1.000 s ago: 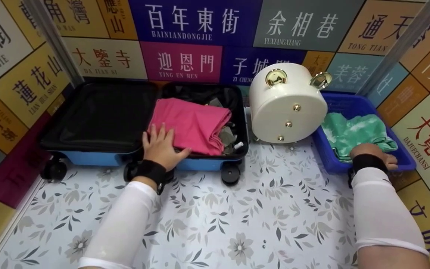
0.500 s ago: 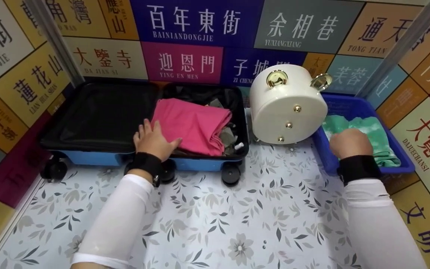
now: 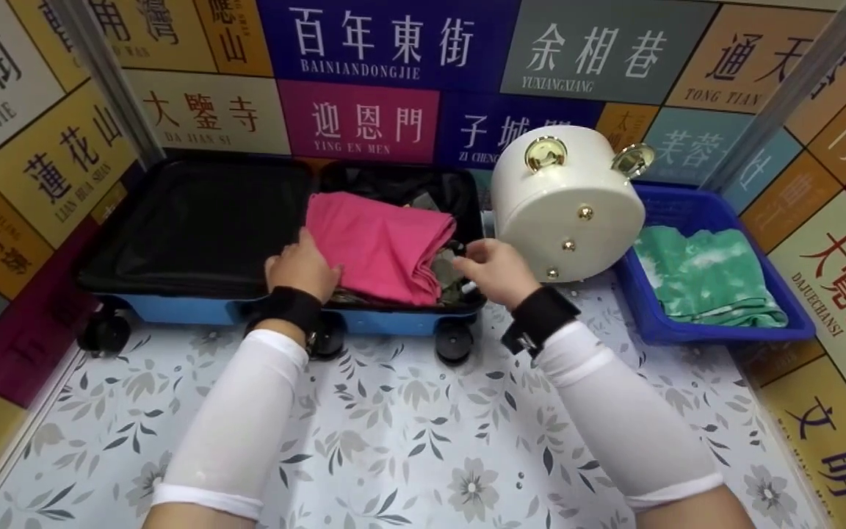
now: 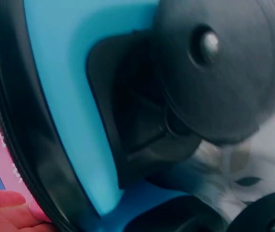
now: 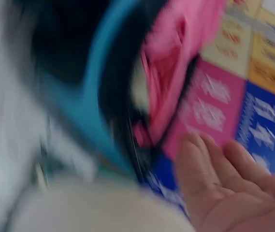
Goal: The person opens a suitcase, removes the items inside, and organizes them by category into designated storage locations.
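A folded pink cloth [image 3: 379, 242] lies in the right half of an open blue suitcase [image 3: 393, 322]. My left hand [image 3: 304, 266] is at the cloth's left edge, above the join of the two halves; its fingertips are partly hidden. In the left wrist view, a gap shows between the left thumb [image 4: 9, 208] and a finger, with the suitcase wall in front. My right hand [image 3: 498, 272] hovers by the suitcase's right rim, near the cloth's right side. Its fingers [image 5: 195, 164] are loosely extended in the right wrist view and hold nothing.
The black-lined left half [image 3: 203, 228] lies open. A white round case [image 3: 566, 228] with gold ears stands right of the suitcase. Beyond it, a blue basket [image 3: 731, 336] holds a folded green cloth [image 3: 709, 272]. Smaller items [image 3: 449, 268] show beside the pink cloth. Printed walls enclose the sides.
My right hand has left the green cloth in the basket and moved left to the suitcase's right rim. My left hand has shifted slightly, its fingers now bent down at the pink cloth's left edge.
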The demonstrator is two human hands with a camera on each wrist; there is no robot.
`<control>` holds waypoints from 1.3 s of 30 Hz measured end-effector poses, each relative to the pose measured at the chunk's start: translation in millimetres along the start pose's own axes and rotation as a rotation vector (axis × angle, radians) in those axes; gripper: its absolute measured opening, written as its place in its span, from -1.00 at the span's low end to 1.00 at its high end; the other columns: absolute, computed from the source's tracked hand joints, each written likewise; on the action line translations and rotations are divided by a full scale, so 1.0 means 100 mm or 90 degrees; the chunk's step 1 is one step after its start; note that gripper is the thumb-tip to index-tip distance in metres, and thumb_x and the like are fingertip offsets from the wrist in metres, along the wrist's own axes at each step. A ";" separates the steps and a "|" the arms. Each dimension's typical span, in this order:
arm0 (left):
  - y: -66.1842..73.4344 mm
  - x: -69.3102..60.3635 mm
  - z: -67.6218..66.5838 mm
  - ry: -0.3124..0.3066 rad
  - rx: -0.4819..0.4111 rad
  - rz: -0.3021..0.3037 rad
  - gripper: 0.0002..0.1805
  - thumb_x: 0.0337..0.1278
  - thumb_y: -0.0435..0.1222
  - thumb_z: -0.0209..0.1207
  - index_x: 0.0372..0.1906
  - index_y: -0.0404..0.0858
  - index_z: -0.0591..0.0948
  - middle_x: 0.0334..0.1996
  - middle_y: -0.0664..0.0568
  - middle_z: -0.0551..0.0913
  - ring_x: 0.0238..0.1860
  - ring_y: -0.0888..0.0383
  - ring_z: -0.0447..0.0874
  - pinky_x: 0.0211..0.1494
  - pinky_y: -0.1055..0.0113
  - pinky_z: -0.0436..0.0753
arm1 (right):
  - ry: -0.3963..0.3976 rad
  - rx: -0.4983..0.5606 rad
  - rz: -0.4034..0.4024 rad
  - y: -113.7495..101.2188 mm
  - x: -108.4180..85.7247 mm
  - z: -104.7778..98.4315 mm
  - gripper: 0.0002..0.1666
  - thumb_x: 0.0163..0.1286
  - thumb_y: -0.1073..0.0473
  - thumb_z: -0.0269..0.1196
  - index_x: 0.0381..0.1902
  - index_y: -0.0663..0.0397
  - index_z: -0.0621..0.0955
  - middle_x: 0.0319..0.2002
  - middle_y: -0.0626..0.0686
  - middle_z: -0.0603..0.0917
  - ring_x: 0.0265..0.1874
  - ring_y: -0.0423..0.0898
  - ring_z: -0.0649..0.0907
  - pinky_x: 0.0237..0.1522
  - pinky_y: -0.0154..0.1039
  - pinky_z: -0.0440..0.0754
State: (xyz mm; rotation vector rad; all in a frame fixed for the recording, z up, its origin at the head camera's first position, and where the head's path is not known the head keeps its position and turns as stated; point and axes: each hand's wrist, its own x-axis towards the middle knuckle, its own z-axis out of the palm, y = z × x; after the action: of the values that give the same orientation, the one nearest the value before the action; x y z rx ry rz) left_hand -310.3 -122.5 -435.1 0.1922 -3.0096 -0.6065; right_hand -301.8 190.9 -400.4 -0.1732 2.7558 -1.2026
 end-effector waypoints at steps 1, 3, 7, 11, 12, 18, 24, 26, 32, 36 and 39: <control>0.02 0.00 0.01 0.002 0.007 0.000 0.01 0.34 0.04 0.31 0.62 -0.45 0.15 0.33 -0.38 0.60 0.32 -0.29 0.59 0.39 -0.21 0.43 | -0.001 0.024 0.004 -0.02 0.07 0.12 -0.26 0.52 -0.05 0.28 0.43 0.37 0.46 0.32 0.35 0.63 0.32 0.22 0.63 0.40 0.05 0.57; 0.05 0.00 0.02 0.006 0.012 0.002 -0.05 0.35 0.00 0.31 0.60 -0.44 0.20 0.29 -0.37 0.63 0.27 -0.30 0.63 0.34 -0.22 0.47 | 0.001 0.055 0.008 -0.06 0.18 0.32 -0.22 0.51 -0.03 0.29 0.47 0.40 0.41 0.35 0.35 0.61 0.35 0.19 0.62 0.41 0.00 0.56; 0.11 0.02 0.05 -0.002 -0.018 -0.010 -0.14 0.34 -0.08 0.29 0.57 -0.40 0.27 0.25 -0.40 0.61 0.24 -0.37 0.61 0.33 -0.26 0.51 | 0.008 0.057 0.016 -0.13 0.32 0.59 -0.31 0.46 -0.04 0.31 0.32 0.38 0.53 0.19 0.30 0.71 0.21 0.11 0.70 0.29 -0.09 0.64; 0.12 0.04 0.07 -0.012 -0.064 -0.035 -0.17 0.32 -0.13 0.29 0.56 -0.40 0.28 0.27 -0.45 0.55 0.25 -0.43 0.55 0.35 -0.25 0.55 | 0.000 0.014 0.023 -0.15 0.40 0.74 -0.56 0.40 -0.06 0.32 -0.08 0.26 0.64 -0.17 0.15 0.72 -0.14 0.01 0.67 0.06 -0.15 0.66; 0.12 0.05 0.08 -0.011 -0.068 -0.037 -0.17 0.30 -0.14 0.29 0.55 -0.41 0.29 0.27 -0.46 0.55 0.24 -0.44 0.55 0.35 -0.24 0.55 | -0.004 0.004 0.027 -0.15 0.42 0.76 -0.59 0.39 -0.06 0.32 -0.15 0.22 0.64 -0.22 0.12 0.69 -0.18 0.00 0.64 0.03 -0.15 0.65; 0.10 0.06 0.10 -0.010 -0.068 -0.035 -0.14 0.25 -0.12 0.33 0.51 -0.45 0.28 0.21 -0.50 0.60 0.21 -0.49 0.56 0.35 -0.21 0.55 | -0.016 0.003 0.048 -0.10 0.48 0.82 -0.41 0.39 -0.05 0.34 0.15 0.32 0.63 0.12 0.26 0.71 0.10 0.06 0.64 0.31 -0.09 0.59; 0.08 0.08 0.12 -0.029 -0.069 -0.030 0.07 0.25 -0.04 0.37 0.63 -0.47 0.07 0.18 -0.52 0.64 0.21 -0.50 0.58 0.37 -0.22 0.54 | -0.010 0.004 0.056 -0.06 0.53 0.84 -0.38 0.36 -0.03 0.36 0.18 0.35 0.63 0.21 0.30 0.68 0.16 0.10 0.63 0.35 -0.06 0.56; 0.08 0.08 0.13 -0.026 -0.071 -0.031 0.10 0.23 -0.04 0.39 0.64 -0.46 0.06 0.19 -0.51 0.64 0.22 -0.49 0.58 0.38 -0.22 0.54 | -0.008 0.029 0.060 -0.05 0.54 0.85 -0.40 0.35 -0.01 0.35 0.17 0.34 0.64 0.20 0.30 0.68 0.13 0.08 0.62 0.33 -0.07 0.58; 0.12 0.09 0.18 -0.018 -0.107 -0.051 0.06 0.26 -0.09 0.39 0.66 -0.37 0.06 0.29 -0.46 0.56 0.29 -0.45 0.52 0.39 -0.21 0.53 | -0.012 0.050 0.055 -0.04 0.55 0.87 -0.20 0.29 -0.06 0.44 0.30 0.39 0.56 0.27 0.33 0.64 0.24 0.13 0.61 0.39 -0.05 0.55; 0.14 0.08 0.20 -0.023 -0.170 -0.072 0.05 0.29 -0.17 0.38 0.69 -0.31 0.02 0.38 -0.46 0.43 0.37 -0.43 0.46 0.45 -0.20 0.49 | 0.016 0.024 0.073 -0.04 0.58 0.88 -0.35 0.23 0.13 0.38 0.23 0.40 0.61 0.22 0.32 0.68 0.13 0.10 0.63 0.31 -0.08 0.60; 0.16 0.06 0.20 -0.008 -0.222 -0.080 0.00 0.29 -0.25 0.36 0.68 -0.29 0.05 0.42 -0.45 0.35 0.39 -0.39 0.45 0.49 -0.14 0.47 | 0.040 0.036 0.095 -0.03 0.59 0.88 -0.41 0.18 0.24 0.29 0.18 0.39 0.65 0.19 0.31 0.69 0.02 0.05 0.59 0.21 -0.10 0.62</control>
State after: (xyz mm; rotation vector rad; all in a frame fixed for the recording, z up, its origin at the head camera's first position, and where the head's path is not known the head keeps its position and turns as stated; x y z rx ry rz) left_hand -319.8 -101.3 -446.8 0.3577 -2.8551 -1.1313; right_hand -345.4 116.3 -462.1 0.0769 2.7270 -1.2644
